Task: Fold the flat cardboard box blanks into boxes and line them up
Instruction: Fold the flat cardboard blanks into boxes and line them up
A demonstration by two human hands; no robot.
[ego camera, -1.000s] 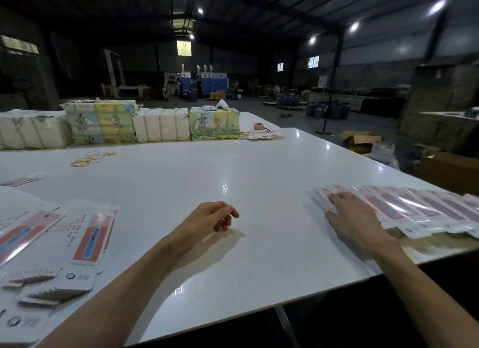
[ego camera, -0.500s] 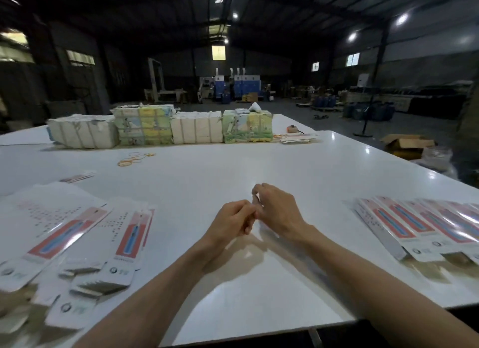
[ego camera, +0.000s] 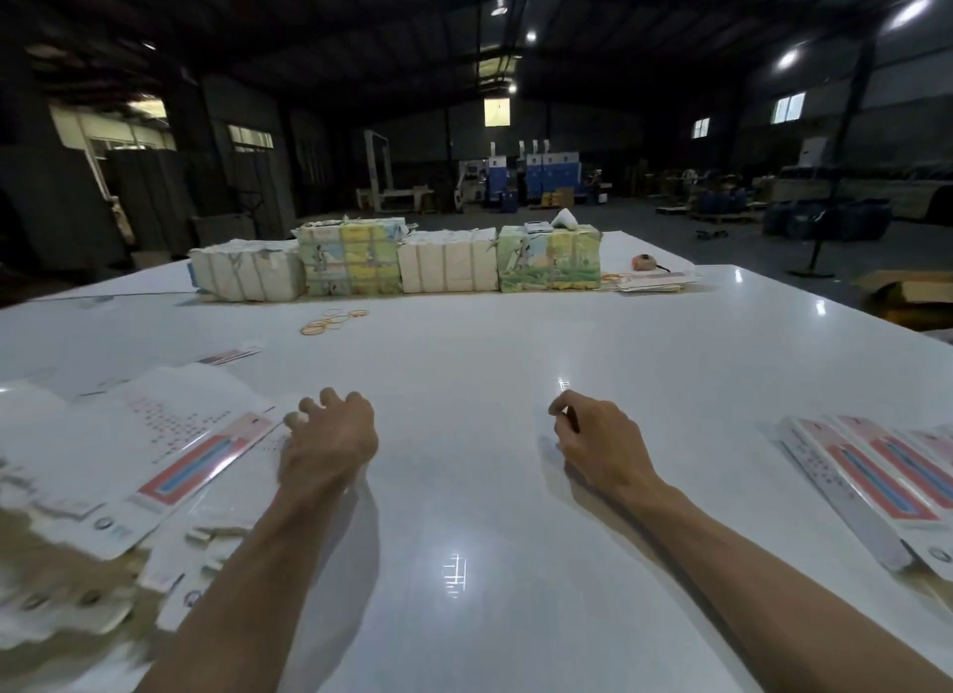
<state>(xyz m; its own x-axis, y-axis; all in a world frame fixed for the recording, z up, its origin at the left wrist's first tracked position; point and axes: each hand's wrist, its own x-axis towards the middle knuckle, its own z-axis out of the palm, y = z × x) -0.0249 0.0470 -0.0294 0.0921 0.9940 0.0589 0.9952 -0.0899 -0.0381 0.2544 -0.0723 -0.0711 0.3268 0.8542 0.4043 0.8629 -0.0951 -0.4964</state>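
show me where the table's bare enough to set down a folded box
Bare: the middle of the table, between left hand and right hand, back to the rubber bands and bundles. Crowded: flat blanks at left, lined-up boxes at right.

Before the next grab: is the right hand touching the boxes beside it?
Apart. Head view shows bare table between right hand and boxes.
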